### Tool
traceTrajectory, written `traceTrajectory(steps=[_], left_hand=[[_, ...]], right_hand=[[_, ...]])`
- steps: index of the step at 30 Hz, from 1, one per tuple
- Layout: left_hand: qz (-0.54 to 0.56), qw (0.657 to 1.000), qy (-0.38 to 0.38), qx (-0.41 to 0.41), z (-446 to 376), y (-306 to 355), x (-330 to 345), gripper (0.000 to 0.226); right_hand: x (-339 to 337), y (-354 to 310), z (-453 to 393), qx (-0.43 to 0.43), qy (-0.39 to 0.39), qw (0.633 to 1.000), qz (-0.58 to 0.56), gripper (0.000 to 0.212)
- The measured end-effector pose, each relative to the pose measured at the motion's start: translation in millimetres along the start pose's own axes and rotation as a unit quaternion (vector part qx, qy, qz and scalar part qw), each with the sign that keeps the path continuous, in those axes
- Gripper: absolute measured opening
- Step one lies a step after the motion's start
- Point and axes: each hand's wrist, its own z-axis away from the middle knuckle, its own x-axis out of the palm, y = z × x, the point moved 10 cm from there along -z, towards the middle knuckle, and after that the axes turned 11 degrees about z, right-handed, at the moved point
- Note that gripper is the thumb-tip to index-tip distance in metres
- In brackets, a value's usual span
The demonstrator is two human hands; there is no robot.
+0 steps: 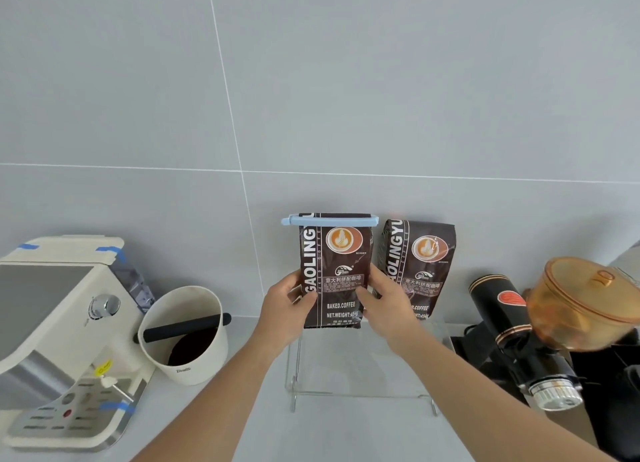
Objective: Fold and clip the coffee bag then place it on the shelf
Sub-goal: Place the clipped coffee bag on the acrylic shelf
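A dark brown coffee bag point(341, 254) stands upright at the centre, its folded top held by a light blue clip point(329, 221) that spans its full width. My left hand point(289, 300) grips the bag's left edge and my right hand point(384, 302) grips its right edge, both at mid height. The bag's bottom edge sits at the level of a clear acrylic shelf point(360, 361); whether it rests on the shelf I cannot tell.
A second, unclipped coffee bag point(420, 264) stands just to the right on the same shelf, against the grey tiled wall. A white knock box point(187, 337) and a white espresso machine point(65, 337) stand to the left. A black grinder point(519, 337) with an amber hopper stands on the right.
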Motion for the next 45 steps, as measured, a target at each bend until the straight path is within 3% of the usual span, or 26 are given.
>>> traceTrajectory(steps=[6, 14, 16, 28, 37, 45], left_hand=[[-0.020, 1.000, 0.001, 0.011, -8, 2, 4, 0.037], [-0.028, 0.999, 0.029, 0.031, -5, 1, -4, 0.043], [-0.035, 0.999, 0.019, 0.012, -25, -29, 4, 0.041], [-0.025, 0.999, 0.027, 0.000, -33, -22, -2, 0.042], [-0.064, 0.995, 0.067, -0.027, -27, -25, -16, 0.037], [0.069, 0.988, 0.092, -0.108, -11, -29, -29, 0.039]], right_hand=[[3, -2, -6, -0.014, 0.008, 1.000, 0.000, 0.043], [12, -2, -4, -0.027, 0.002, 0.999, -0.043, 0.054], [18, 23, -24, -0.001, 0.005, 0.999, -0.051, 0.052], [22, 19, -27, 0.004, -0.044, 0.987, -0.156, 0.048], [20, 25, -19, 0.024, -0.042, 0.987, -0.152, 0.039], [9, 18, -2, 0.055, -0.049, 0.987, -0.144, 0.032]])
